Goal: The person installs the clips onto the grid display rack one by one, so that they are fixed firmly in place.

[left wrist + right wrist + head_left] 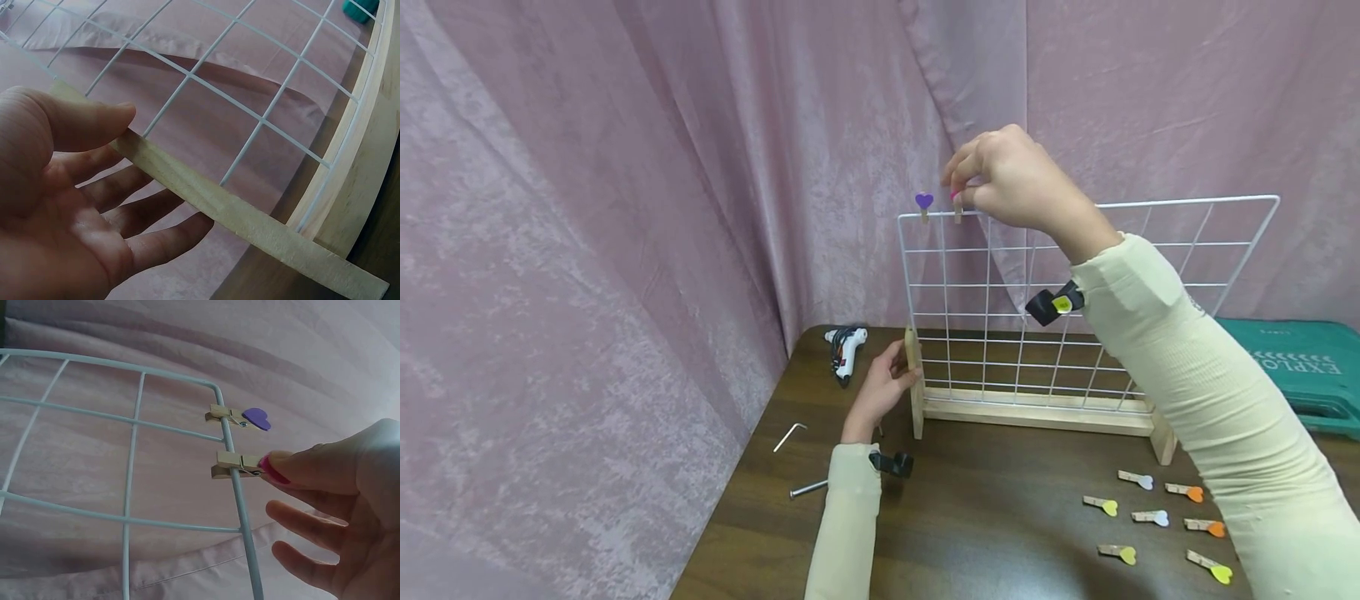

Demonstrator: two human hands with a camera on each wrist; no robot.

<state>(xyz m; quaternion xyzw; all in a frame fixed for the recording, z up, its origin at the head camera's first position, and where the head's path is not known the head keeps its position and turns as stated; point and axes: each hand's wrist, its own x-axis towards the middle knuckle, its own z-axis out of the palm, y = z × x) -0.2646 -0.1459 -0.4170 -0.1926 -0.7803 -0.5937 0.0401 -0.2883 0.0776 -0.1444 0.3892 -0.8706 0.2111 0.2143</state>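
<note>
A white wire grid panel (1024, 285) stands upright in a wooden base (1045, 410) on the table. My right hand (1011, 179) pinches a wooden clothespin with a pink heart (236, 464) between thumb and finger; its jaws straddle the grid's top wire. Beside it, a clothespin with a purple heart (924, 202) sits clipped near the top left corner. With thumb and fingers my left hand (883, 385) grips the upright wooden side piece (206, 194) at the grid's left edge.
Several heart clothespins, among them a yellow one (1101, 505) and an orange one (1185, 492), lie at the front right. A glue gun (847, 350), hex key (789, 437) and bolt (808, 489) lie on the left. A green case (1300, 367) stands behind my right arm.
</note>
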